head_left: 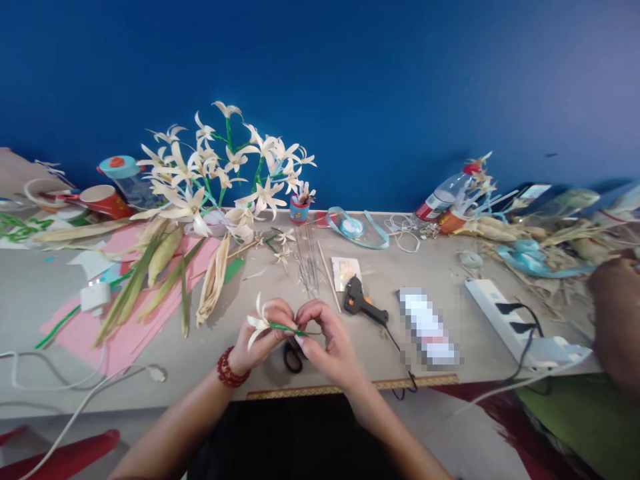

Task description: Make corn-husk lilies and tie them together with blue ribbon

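Observation:
Between my hands is a cream artificial flower with a green-wrapped stem, its petals pointing left. My left hand, with a red bead bracelet at the wrist, pinches the stem close to the bloom. Farther along, my right hand pinches the stem's thin end between thumb and finger. Just below the hands lie dark-handled scissors, partly covered by my fingers. A black glue gun rests on the table to the right of my right hand.
Many finished flowers stand at the back left. Corn husks lie on pink paper. Thin wires, blue ribbon, a pixelated phone and a power strip lie rightward. Another person's arm is at far right.

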`<state>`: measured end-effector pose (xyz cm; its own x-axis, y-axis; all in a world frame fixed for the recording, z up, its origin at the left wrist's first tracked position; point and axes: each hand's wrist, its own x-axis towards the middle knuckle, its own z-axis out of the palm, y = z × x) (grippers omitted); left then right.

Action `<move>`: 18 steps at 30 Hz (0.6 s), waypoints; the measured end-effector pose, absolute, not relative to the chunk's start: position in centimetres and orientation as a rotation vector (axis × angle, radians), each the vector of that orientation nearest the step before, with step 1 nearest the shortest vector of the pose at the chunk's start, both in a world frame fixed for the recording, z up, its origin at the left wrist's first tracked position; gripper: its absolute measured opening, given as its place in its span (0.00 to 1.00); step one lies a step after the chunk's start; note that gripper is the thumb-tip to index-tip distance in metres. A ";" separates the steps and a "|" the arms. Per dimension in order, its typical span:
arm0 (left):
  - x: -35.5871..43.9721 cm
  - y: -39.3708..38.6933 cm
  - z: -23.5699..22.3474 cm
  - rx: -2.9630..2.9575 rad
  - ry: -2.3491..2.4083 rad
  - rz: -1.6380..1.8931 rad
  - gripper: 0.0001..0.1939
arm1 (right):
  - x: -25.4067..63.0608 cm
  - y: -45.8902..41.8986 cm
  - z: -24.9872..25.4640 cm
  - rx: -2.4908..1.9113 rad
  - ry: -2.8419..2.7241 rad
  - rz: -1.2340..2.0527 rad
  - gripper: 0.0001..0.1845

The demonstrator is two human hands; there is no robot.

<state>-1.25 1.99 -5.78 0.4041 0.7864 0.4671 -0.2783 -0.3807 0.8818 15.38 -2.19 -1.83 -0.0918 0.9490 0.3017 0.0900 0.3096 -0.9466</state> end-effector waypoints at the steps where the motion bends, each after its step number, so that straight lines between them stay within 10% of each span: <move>1: -1.2 2.0 -5.7 1.573 0.464 1.224 0.04 | 15.4 -2.2 -1.8 -0.996 -1.469 0.957 0.09; 18: -1.1 1.8 -5.8 1.495 0.483 1.245 0.04 | 16.2 -2.2 -2.4 -0.923 -1.413 1.072 0.05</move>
<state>-1.07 1.84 -5.83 0.3696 0.8186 0.4397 -0.3083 -0.3383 0.8891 16.25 -2.23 -2.37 -0.1143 0.9495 0.2923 -0.0258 0.2912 -0.9563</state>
